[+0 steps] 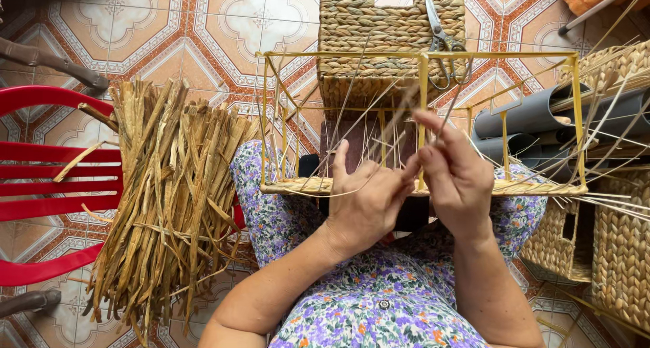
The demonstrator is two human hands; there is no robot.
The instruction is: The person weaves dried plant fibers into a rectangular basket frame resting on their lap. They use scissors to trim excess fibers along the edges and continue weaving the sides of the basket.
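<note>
Yellow metal frame (420,57), box-shaped, resting on the lap of a person in a flowered dress; a woven band runs along its near bottom edge, thin upright strands rising inside it.

Left hand (365,199): just before the frame's near edge, fingers curled together around thin strands.

Right hand (457,172): beside the left, at the frame's middle upright bar, fingertips pinched on a thin strand (406,111).

Scissors (443,43): hung on the frame's top far rail.

Finished woven basket (389,33): behind the frame.

Bundle of dried straw (169,199): left of the frame, lying over a red plastic chair (47,179).

Grey pipes (535,118): right of the frame, with more woven baskets (619,253) beyond.

Floor: patterned tiles (169,30).
</note>
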